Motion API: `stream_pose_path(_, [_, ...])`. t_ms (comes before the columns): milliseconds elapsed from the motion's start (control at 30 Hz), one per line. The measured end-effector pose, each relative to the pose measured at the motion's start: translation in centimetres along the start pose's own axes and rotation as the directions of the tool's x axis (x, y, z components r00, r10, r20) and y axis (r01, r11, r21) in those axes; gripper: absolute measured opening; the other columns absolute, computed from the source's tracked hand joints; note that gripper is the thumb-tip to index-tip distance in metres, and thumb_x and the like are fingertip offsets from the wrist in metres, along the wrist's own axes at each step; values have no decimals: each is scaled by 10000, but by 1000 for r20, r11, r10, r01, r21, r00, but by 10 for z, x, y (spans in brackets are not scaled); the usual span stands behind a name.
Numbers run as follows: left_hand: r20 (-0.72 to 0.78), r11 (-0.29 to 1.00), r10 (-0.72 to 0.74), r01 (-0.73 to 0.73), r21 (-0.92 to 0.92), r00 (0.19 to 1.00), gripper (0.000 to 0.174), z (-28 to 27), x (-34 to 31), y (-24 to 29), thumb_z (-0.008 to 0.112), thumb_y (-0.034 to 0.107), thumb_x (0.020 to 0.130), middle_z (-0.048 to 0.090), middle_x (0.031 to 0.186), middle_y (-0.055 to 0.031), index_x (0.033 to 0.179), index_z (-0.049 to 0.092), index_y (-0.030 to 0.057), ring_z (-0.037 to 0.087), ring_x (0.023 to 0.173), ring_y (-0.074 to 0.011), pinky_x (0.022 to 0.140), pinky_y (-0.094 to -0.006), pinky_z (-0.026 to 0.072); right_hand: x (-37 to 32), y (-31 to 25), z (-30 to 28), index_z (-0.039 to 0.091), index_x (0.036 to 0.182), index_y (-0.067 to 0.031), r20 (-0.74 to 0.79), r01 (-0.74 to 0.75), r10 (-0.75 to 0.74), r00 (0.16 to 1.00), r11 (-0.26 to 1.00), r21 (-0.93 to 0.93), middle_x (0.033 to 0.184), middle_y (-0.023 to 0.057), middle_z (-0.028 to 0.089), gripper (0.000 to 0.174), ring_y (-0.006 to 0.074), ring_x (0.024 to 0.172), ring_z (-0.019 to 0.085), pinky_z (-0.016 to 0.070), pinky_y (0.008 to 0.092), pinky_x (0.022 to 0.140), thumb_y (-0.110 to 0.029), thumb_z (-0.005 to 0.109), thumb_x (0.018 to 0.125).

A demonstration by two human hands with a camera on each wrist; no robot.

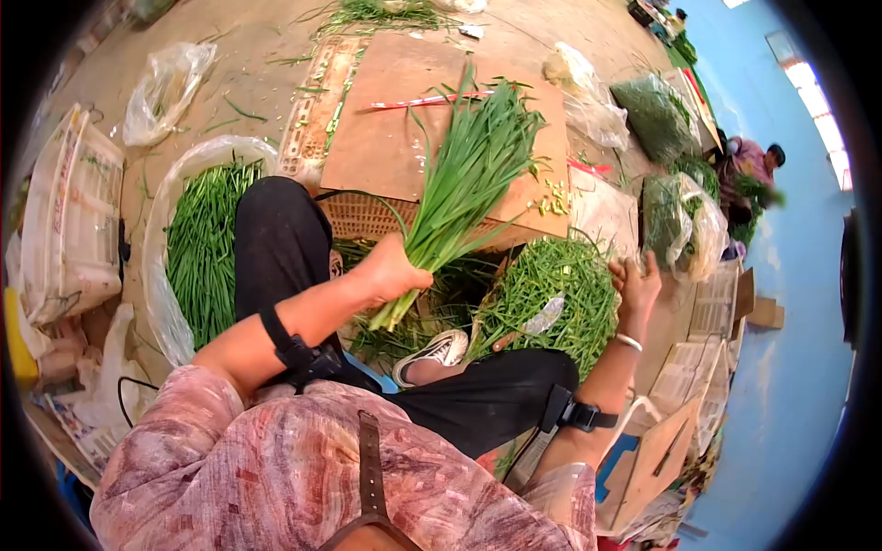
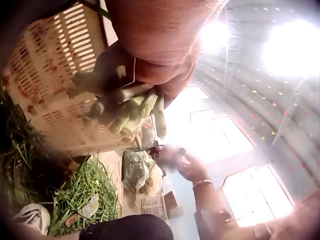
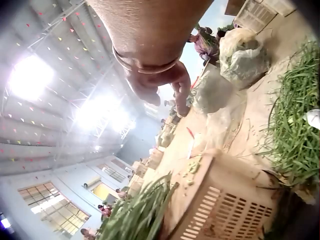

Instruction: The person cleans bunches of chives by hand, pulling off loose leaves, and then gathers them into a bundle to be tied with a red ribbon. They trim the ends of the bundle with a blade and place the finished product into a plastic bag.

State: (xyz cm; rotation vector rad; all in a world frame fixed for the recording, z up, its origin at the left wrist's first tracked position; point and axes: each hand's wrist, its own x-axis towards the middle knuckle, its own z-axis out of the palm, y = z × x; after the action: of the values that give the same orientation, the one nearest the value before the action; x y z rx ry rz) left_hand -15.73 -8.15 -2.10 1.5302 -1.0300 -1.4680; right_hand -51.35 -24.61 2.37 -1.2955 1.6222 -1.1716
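Head view: your left hand (image 1: pixel 390 271) grips green stalks (image 1: pixel 478 165) across near edge of board (image 1: pixel 381 151); right hand (image 1: pixel 637 285) half-open, loosely bent.

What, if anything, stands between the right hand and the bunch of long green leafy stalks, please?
Nothing visible stands between the right hand and the leafy bunch gripped by the left hand. The loose green heap and flat brown board appear to lie below the gap.
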Motion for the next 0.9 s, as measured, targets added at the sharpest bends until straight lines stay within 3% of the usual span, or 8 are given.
stream_pose_path(233, [137,768,468,-479,426,873,384,-8,-15,127,607,68,679,622,817,-110,1051,546,-6,589,755,-180,727,-298,465,-52,39,-61,455,1206,31,12,-97,98,995,956,278,913,149,645,361,174,658,643,433,204,469,-104,535,880])
stream_pose_path(367, [312,223,636,-555,801,706,325,28,-5,197,637,49,691,599,778,-185,1002,545,21,604,756,-297,664,-378,466,-74,41,-92,513,1153,6,-62,-43,67,996,943,330,899,136,651,322,161,653,643,442,197,476,-133,560,868])
stream_pose_path(433, [376,-8,228,-385,923,898,234,68,23,196,592,43,730,623,797,-165,954,547,-5,617,778,-336,672,-414,484,-79,71,-107,527,1141,8,-102,-61,105,989,930,363,880,124,655,324,158,643,639,434,199,465,-152,573,863])
stream_pose_path(500, [539,-279,262,-472,836,800,249,86,23,195,558,-4,716,623,838,-166,965,554,6,620,791,-328,666,-427,494,-74,89,-125,544,1113,13,-118,-183,213,970,957,226,863,116,655,298,156,629,634,433,206,450,-147,572,863])
stream_pose_path(533, [581,-234,388,-534,813,715,287,92,21,202,603,-36,651,575,726,-172,920,515,13,596,755,-351,632,-444,469,-82,103,-132,554,1084,20,-103,40,-8,995,948,316,855,114,649,271,163,628,636,441,216,444,-137,569,864])
stream_pose_path(633, [736,-458,498,-581,672,459,343,109,29,214,606,-32,653,582,723,-160,974,499,24,599,755,-341,614,-440,477,-109,98,-146,557,1065,28,-152,-191,237,959,944,268,845,115,645,246,158,626,633,440,216,447,-116,561,865])
stream_pose_path(767, [643,-522,315,-439,731,698,455,126,42,243,657,53,679,616,783,-188,1088,458,51,623,799,-345,651,-412,502,-113,123,-162,549,1066,28,-272,-114,176,946,967,229,834,99,636,238,144,645,626,438,199,483,-94,563,862])
stream_pose_path(900, [654,-481,440,-454,750,615,392,144,29,254,641,18,662,614,821,-194,1012,470,-27,615,798,-359,658,-434,492,-132,92,-158,522,1093,76,-312,-82,125,942,986,147,802,103,617,287,139,644,620,439,200,490,-62,563,845])
